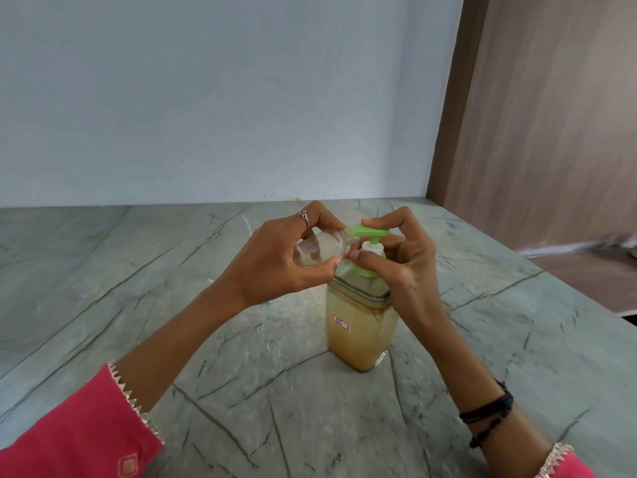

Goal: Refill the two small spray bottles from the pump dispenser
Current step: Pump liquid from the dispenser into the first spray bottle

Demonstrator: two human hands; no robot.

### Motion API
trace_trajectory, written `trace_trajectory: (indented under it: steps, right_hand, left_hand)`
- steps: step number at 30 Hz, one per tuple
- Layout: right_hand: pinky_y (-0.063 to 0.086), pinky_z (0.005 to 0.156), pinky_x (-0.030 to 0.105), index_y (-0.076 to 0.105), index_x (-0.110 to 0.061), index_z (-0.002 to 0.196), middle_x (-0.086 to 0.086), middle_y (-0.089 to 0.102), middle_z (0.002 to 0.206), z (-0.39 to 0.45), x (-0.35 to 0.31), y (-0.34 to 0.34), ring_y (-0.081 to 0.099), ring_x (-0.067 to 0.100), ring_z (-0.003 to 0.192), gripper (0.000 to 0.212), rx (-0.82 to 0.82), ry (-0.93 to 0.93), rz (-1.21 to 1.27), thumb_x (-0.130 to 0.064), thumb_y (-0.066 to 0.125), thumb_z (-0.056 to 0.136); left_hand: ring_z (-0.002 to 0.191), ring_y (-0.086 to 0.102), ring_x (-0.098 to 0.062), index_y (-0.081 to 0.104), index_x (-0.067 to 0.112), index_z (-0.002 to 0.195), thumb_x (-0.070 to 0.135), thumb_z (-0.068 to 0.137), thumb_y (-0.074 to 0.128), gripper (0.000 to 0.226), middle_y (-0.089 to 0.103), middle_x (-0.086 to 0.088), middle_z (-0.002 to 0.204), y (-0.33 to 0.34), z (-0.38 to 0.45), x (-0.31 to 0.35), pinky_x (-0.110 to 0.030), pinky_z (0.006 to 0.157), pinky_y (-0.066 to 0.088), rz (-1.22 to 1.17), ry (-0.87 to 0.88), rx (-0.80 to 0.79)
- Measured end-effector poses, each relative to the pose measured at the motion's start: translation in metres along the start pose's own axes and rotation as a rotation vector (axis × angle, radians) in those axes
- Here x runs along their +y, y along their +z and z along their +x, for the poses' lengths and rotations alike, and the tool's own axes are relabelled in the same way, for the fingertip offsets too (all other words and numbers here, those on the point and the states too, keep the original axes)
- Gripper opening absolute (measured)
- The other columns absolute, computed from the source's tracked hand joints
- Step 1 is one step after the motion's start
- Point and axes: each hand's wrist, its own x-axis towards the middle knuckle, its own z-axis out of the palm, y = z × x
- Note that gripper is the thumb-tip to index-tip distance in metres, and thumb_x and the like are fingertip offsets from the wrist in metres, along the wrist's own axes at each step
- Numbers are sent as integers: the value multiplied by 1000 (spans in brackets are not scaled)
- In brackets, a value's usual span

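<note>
Seen from the head camera, looking down, the pump dispenser (360,326) stands upright on the grey veined worktop (206,339), a clear square bottle filled most of the way with cloudy tan liquid and carrying a small red-edged label on its near left face. Its green pump head (370,232) sits on top, with the spout pointing left. The left hand (275,260) holds a small clear spray bottle (319,250) tilted almost on its side, fingers and thumb curled round its body, the open neck brought right up to the tip of the spout. A ring shows on one finger of that hand. The right hand (396,257) grips the pump, one finger laid across the top of the green head and the thumb tucked beneath by the white collar. A pink sleeve (76,432) covers the left forearm and black threads (489,412) circle the right wrist. Behind the worktop rises a pale blue wall (224,98), with a brown wooden panel (551,132) to the right.
</note>
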Motion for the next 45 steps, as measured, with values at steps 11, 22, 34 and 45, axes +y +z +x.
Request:
trace_trajectory:
  steps: [11,22,34,45]
  right_hand:
    - [55,68,43,56,-24,98,11,72,80,-3,1,-1,69,31,73,32,-23,-15,-73,-7,69,74]
    - [57,77,39,52,-31,108,-2,74,85,-5,3,-3,71,18,81,33,-80,-81,-128,-28,66,78]
    - [55,77,40,54,-35,107,3,73,85,-5,3,-4,70,21,83,29,-87,-95,-134,-30,63,80]
    - [54,59,33,62,-20,78,10,71,70,2,-1,0,68,33,67,26,10,27,53,4,65,67]
  left_hand:
    - [76,61,-13,49,36,101,44,71,59,32,57,22,102,-2,1,0,-33,61,52,17,6,2]
    - [78,59,-11,48,36,101,44,70,58,34,55,23,103,-3,1,0,-30,60,52,17,11,0]
    - [77,61,-13,49,37,101,44,71,59,32,57,21,102,-2,1,0,-34,61,53,6,-1,-7]
    - [66,62,-19,51,36,99,42,71,61,31,65,6,83,0,-1,0,-40,59,53,-6,-27,-21]
